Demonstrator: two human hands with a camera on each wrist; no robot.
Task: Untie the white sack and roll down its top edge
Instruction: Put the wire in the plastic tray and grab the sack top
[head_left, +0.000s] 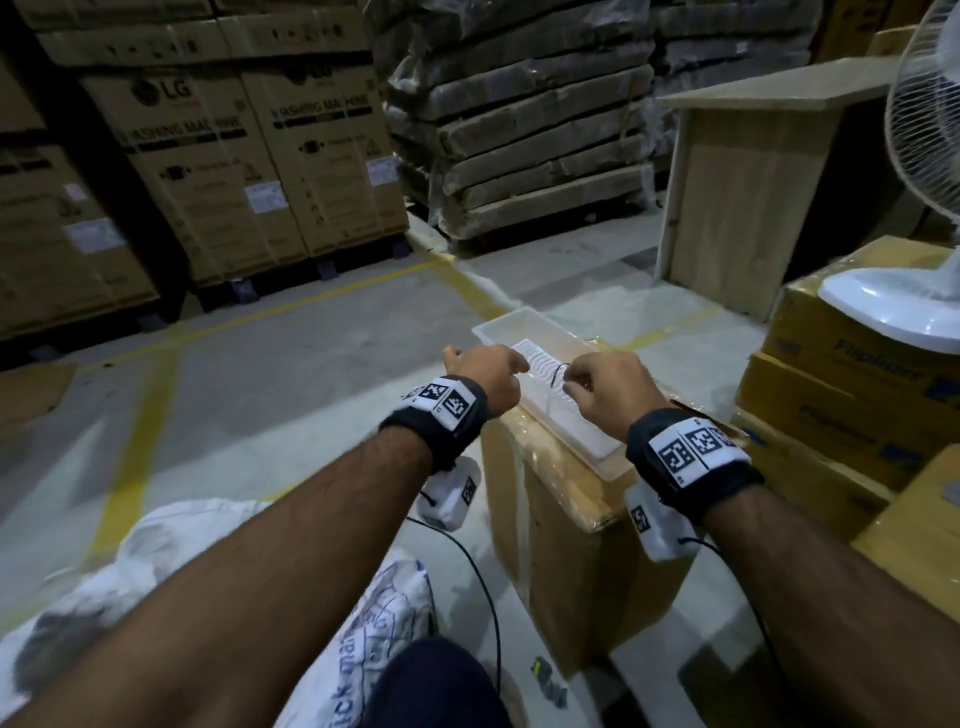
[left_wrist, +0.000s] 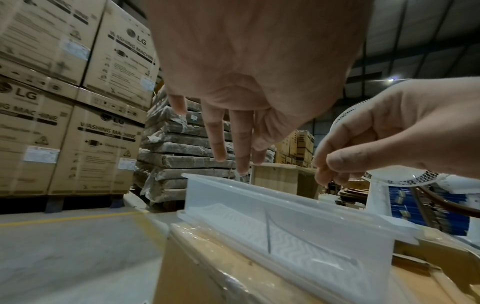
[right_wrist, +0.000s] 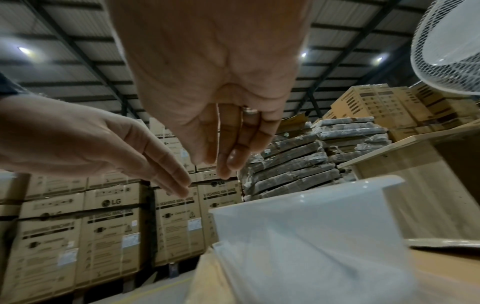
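The white sack (head_left: 156, 561) lies slumped on the floor at lower left in the head view, under the left forearm, its long axis running from near left toward the wrapped carton (head_left: 566, 519); which end is its mouth cannot be told. On that carton sits a translucent plastic tray (head_left: 524, 325), long axis running away from the person, holding a thin dark cord (head_left: 558, 375). Only the head view shows the sack; the left wrist view shows the cord lying along the tray's ribbed bottom. The right hand (head_left: 605, 387) seems to pinch the cord's upper end, fingertips together. The left hand (head_left: 485, 371) hovers beside it, fingers straight and relaxed, holding nothing.
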